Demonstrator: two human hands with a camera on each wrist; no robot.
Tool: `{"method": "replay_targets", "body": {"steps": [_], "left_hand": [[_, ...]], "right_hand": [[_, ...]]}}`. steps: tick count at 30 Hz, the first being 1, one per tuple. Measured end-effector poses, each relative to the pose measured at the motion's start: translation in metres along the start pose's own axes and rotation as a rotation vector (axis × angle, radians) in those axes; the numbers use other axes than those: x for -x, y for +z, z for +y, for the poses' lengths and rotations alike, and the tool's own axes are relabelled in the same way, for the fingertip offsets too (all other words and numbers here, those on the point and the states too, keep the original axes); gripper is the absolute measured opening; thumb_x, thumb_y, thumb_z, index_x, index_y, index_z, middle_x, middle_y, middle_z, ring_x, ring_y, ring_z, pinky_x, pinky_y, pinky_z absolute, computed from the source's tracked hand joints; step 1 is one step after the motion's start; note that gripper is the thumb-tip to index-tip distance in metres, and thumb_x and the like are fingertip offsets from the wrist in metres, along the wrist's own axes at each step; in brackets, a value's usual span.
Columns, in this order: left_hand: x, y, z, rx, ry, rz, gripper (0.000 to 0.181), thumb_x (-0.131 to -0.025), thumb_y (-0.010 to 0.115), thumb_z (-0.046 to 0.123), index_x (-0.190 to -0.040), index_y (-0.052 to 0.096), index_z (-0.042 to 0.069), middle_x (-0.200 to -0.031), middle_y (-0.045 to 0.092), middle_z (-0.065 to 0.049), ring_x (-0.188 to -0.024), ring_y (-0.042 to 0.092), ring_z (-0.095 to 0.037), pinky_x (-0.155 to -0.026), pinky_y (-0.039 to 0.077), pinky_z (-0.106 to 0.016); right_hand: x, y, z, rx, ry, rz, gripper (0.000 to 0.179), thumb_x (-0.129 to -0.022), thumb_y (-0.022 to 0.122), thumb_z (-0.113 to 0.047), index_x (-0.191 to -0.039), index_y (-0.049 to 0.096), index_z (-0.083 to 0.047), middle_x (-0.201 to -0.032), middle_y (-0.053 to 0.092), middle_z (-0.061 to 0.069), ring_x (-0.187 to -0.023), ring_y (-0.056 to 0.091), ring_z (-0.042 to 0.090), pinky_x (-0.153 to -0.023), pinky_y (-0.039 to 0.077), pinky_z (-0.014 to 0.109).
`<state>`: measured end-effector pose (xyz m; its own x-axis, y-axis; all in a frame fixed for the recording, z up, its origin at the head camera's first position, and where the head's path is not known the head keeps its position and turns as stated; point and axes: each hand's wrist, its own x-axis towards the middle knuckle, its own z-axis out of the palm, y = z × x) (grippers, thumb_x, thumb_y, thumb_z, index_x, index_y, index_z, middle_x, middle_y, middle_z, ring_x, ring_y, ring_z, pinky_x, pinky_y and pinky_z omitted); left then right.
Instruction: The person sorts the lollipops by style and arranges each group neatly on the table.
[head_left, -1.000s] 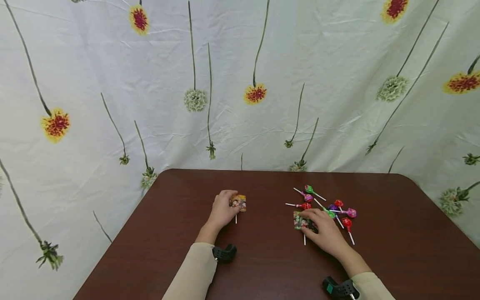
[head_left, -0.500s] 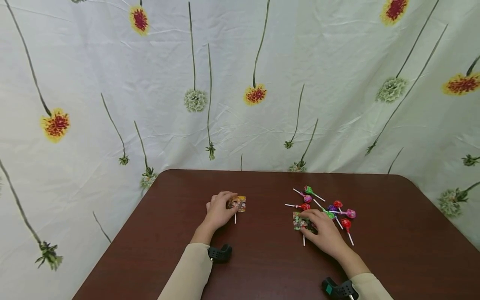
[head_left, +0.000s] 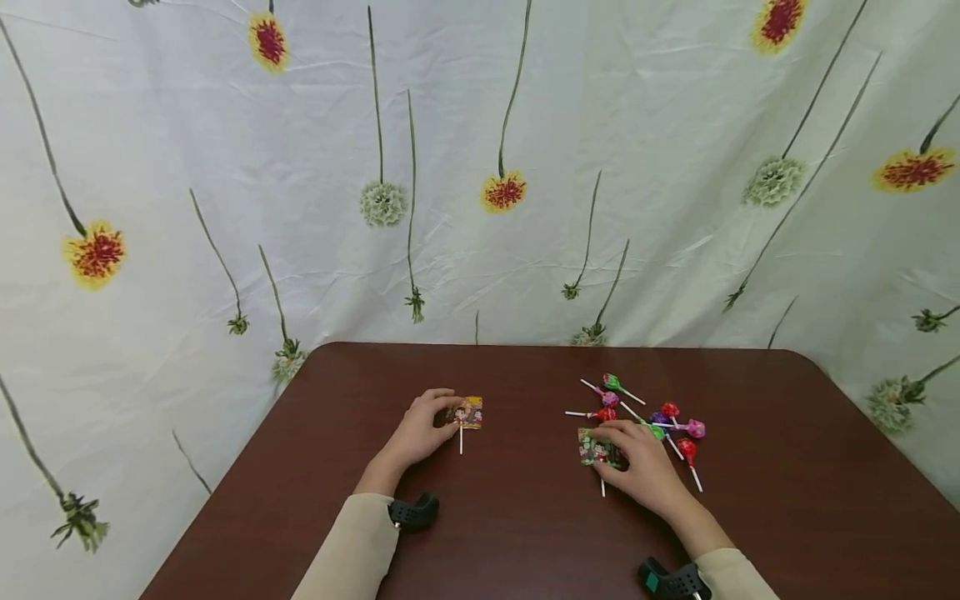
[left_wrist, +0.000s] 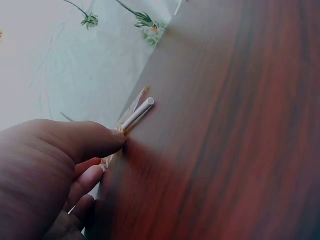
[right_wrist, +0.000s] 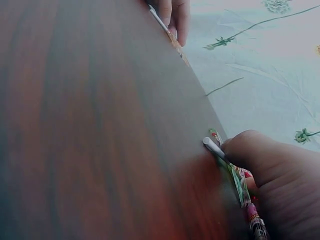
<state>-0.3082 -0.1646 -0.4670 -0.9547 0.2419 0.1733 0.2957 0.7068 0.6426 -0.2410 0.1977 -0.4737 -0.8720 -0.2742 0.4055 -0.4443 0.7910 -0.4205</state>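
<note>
On the left of the table lies a lollipop in a flat, square orange packet (head_left: 471,412), its white stick pointing toward me. My left hand (head_left: 412,432) is at the packet's left end, with thumb and forefinger apart at its edges. The left wrist view shows the thumb close beside the stick (left_wrist: 139,114). Right of centre, my right hand (head_left: 647,465) holds a lollipop in a flat green packet (head_left: 588,447) between thumb and fingers. Its stick (right_wrist: 214,148) shows beside the thumb in the right wrist view; the hand hides the packet's right part.
Several round-headed lollipops lie loosely just behind and beside the right hand, among them a green one (head_left: 612,382), a pink one (head_left: 696,428) and a red one (head_left: 686,450). The brown table (head_left: 510,533) ends at a flower-printed white cloth (head_left: 450,250).
My left hand has drawn back to the left, and more of the orange packet shows while it stays put. The right hand keeps its place on the green packet. The view has shifted slightly.
</note>
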Motion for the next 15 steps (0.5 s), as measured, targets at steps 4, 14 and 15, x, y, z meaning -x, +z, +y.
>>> {"method": "replay_targets", "body": {"steps": [4, 14, 15], "left_hand": [[-0.0002, 0.0027, 0.0042, -0.025, 0.023, 0.023, 0.040, -0.092, 0.070, 0.014, -0.132, 0.065, 0.010, -0.147, 0.050, -0.013, -0.137, 0.042, -0.040, -0.112, 0.031, -0.063], [0.0034, 0.0079, 0.0039, -0.060, 0.012, 0.084, 0.038, -0.092, 0.071, 0.017, -0.129, 0.067, 0.015, -0.142, 0.054, -0.008, -0.133, 0.046, -0.036, -0.110, 0.031, -0.062], [0.0032, 0.0081, 0.0032, -0.065, 0.011, 0.087, 0.037, -0.092, 0.071, 0.017, -0.129, 0.067, 0.015, -0.142, 0.055, -0.007, -0.133, 0.046, -0.036, -0.110, 0.032, -0.062]], "right_hand": [[-0.0003, -0.0025, -0.0006, -0.009, 0.022, 0.002, 0.037, -0.081, 0.081, -0.020, -0.116, 0.071, -0.018, -0.121, 0.066, 0.005, -0.114, 0.057, 0.032, -0.094, 0.045, 0.057], [-0.0066, -0.0047, -0.0073, 0.028, 0.034, -0.017, 0.046, -0.077, 0.083, -0.020, -0.121, 0.070, -0.010, -0.114, 0.067, 0.006, -0.111, 0.060, 0.031, -0.095, 0.048, 0.052], [-0.0075, -0.0052, -0.0085, 0.031, 0.042, -0.023, 0.047, -0.077, 0.083, -0.020, -0.120, 0.070, -0.009, -0.113, 0.067, 0.006, -0.110, 0.059, 0.031, -0.094, 0.049, 0.052]]}}
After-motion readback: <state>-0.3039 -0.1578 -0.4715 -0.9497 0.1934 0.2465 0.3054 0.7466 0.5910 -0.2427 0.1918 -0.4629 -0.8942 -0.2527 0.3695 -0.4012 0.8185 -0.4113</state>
